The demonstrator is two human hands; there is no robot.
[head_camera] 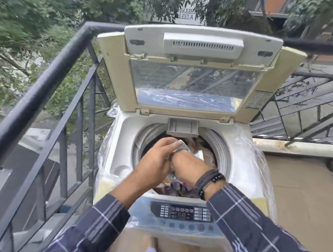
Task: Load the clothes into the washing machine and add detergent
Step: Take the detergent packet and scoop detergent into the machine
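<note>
A top-loading washing machine (119, 160) stands before me with its lid (186, 55) raised. Clothes (177, 188) fill the drum. At the drum's back rim a grey detergent drawer (183, 126) is pulled out. Over the drum, my left hand (154, 160) and my right hand (190, 163) meet and both pinch a small shiny detergent sachet (182, 146). The sachet is mostly hidden by my fingers. The machine's control panel (182, 213) sits at the near edge.
A dark metal railing (54, 75) runs along the left of the machine and continues behind it to the right. Clear plastic wrap (256, 153) covers the machine's sides. Tiled balcony floor (303, 190) lies to the right. Trees are beyond the railing.
</note>
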